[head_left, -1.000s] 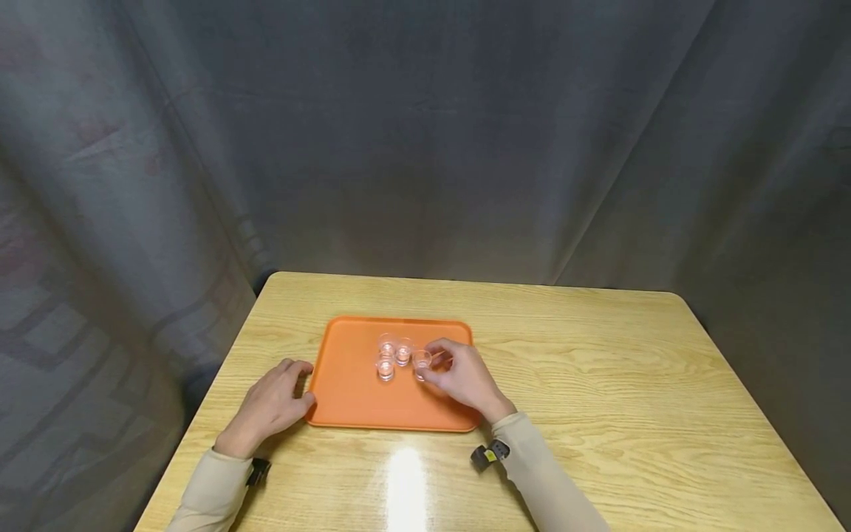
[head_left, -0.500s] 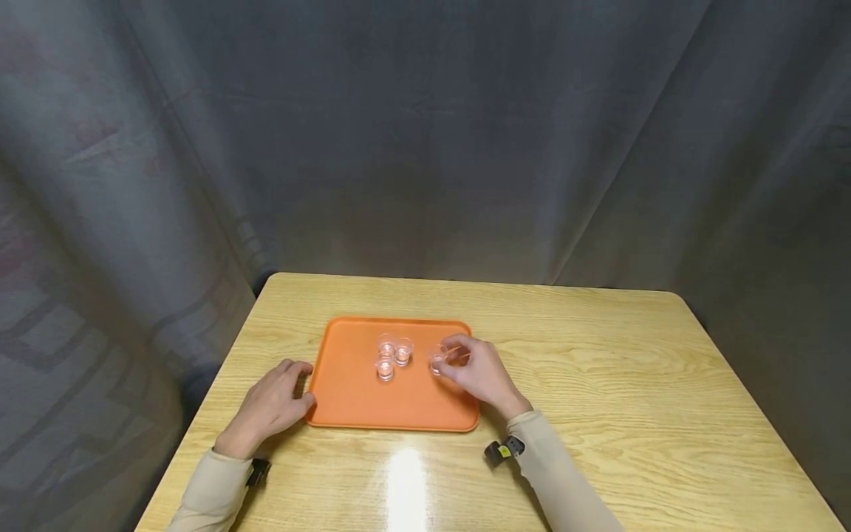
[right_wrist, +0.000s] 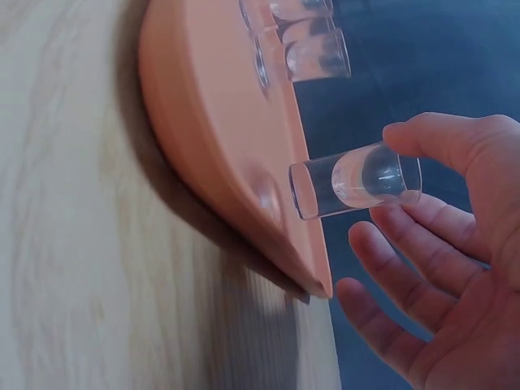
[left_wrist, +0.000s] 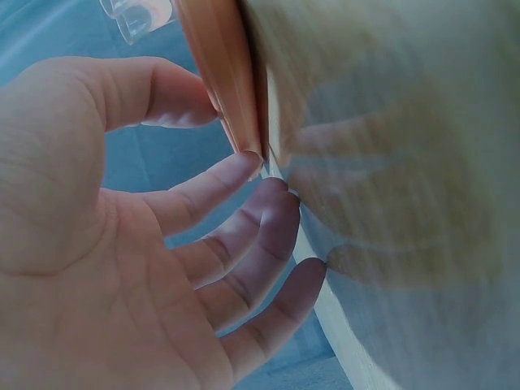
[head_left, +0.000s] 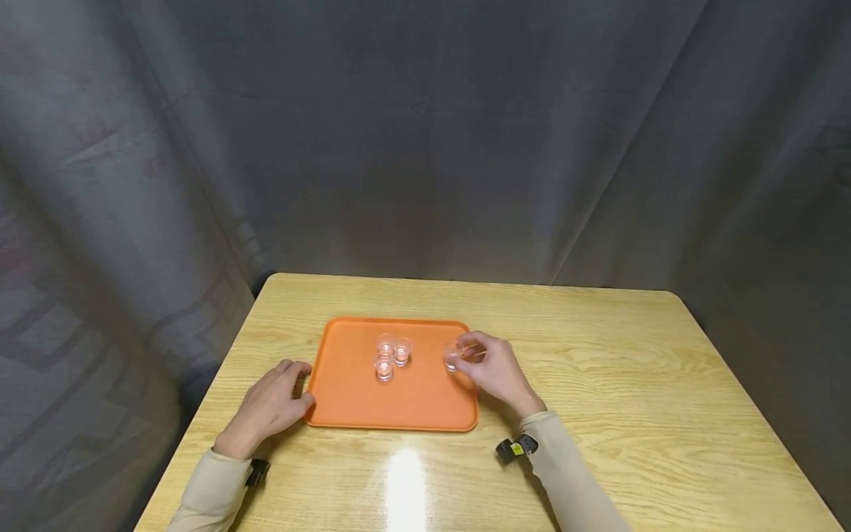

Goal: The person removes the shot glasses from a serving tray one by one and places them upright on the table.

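Observation:
In the head view an orange tray (head_left: 392, 408) lies on the table. My right hand (head_left: 497, 369) pinches a clear shot glass (right_wrist: 321, 187) near its rim between thumb and fingers. The right wrist view shows its base just above the tray's surface, near the right side, with a reflection below. Three more clear shot glasses (head_left: 384, 369) stand close together around the tray's middle. At the tray's left edge, my left hand (head_left: 267, 403) rests with loosely bent fingers; its thumb (left_wrist: 183, 97) and index fingertip touch the outer rim.
The wood-grain table (head_left: 598, 369) extends far to the right of the tray. Dark grey curtains (head_left: 425, 148) hang behind it and along both sides. Black straps with small devices (head_left: 517, 448) sit on both wrists.
My right hand has carried its shot glass to the right, away from the other three, toward the tray's right edge. The left hand and the tray stay practically where they were.

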Available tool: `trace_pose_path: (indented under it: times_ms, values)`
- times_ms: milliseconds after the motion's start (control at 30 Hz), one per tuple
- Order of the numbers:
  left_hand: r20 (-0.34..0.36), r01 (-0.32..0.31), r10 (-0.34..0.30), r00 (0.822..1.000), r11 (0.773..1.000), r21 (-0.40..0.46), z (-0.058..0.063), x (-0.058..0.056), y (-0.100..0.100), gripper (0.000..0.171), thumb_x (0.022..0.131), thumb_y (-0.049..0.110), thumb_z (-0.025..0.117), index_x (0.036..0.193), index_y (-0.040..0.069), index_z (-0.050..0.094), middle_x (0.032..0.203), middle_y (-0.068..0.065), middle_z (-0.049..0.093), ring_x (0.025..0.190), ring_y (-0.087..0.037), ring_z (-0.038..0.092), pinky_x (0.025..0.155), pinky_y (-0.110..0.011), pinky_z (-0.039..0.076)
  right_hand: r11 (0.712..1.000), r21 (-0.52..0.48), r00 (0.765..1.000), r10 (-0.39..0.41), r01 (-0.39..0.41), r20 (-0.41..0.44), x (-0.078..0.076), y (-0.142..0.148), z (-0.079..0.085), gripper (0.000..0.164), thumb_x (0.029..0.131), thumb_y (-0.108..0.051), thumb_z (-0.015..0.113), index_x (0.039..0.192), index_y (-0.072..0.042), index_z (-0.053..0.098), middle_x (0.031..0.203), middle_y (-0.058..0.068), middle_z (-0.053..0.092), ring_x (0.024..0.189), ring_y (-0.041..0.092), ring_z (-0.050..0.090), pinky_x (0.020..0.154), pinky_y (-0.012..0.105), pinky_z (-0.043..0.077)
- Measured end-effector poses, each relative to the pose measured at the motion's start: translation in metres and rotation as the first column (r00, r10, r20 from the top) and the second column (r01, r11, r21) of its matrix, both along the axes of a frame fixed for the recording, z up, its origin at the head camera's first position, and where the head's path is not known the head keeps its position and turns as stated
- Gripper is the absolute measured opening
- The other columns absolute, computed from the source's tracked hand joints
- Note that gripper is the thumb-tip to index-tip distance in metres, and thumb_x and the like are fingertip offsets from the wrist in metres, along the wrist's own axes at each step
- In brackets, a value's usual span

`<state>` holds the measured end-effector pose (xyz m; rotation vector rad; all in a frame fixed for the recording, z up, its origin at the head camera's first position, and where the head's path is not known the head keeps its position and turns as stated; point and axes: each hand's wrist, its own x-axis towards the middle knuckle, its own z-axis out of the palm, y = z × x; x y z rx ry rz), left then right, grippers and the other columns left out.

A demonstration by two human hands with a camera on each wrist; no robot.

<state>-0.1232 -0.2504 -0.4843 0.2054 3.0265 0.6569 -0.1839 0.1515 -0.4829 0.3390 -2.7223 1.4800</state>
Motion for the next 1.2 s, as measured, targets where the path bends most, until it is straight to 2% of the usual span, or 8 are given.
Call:
trace_pose_path:
  times_ms: [333,533,833,1200]
  values:
    - [0.003,0.003,-0.003,1.0,1.0,0.003,-0.001,0.0,0.0,0.046,0.093,0.022,0.071,0.134,0.002,0.066,0.122,-0.014,0.067,0.105,-0.031,0.066,0.091,-0.055,0.054,0.998,-0.048,0.998,-0.044,0.046,0.036,-0.001,0.015,0.002,0.039,0.089,-0.024,0.088,0.122,-0.008,0.075,0.108,0.012,0.078,0.094,0.024,0.077,0.082,0.036,0.064]
    - [0.0,0.003,-0.003,1.0,1.0,0.002,-0.002,0.0,0.0,0.046,0.093,0.022,0.071,0.135,0.003,0.066,0.123,-0.014,0.067,0.107,-0.032,0.066,0.091,-0.056,0.054,0.997,-0.033,0.997,-0.071,0.072,0.028,-0.001,0.026,0.0,0.038,0.089,-0.025,0.087,0.121,-0.008,0.075,0.108,0.012,0.078,0.094,0.025,0.078,0.082,0.036,0.063]
    - [-0.004,0.003,-0.003,1.0,1.0,-0.003,-0.001,0.0,0.0,0.046,0.093,0.022,0.071,0.134,0.002,0.066,0.12,-0.013,0.067,0.103,-0.03,0.066,0.088,-0.054,0.054,0.994,-0.02,0.994,-0.11,0.11,-0.01,-0.001,0.043,0.0,0.035,0.091,-0.021,0.086,0.122,-0.007,0.075,0.115,0.013,0.077,0.098,0.026,0.077,0.082,0.029,0.063]
    - [0.004,0.003,-0.003,1.0,1.0,0.005,-0.001,0.0,-0.001,0.046,0.093,0.022,0.072,0.135,0.002,0.066,0.119,-0.012,0.067,0.103,-0.029,0.066,0.088,-0.053,0.054,0.986,-0.008,0.985,-0.168,0.168,-0.033,0.0,0.066,-0.003,0.036,0.092,-0.019,0.084,0.123,-0.006,0.075,0.116,0.016,0.078,0.098,0.028,0.077,0.078,0.019,0.058]
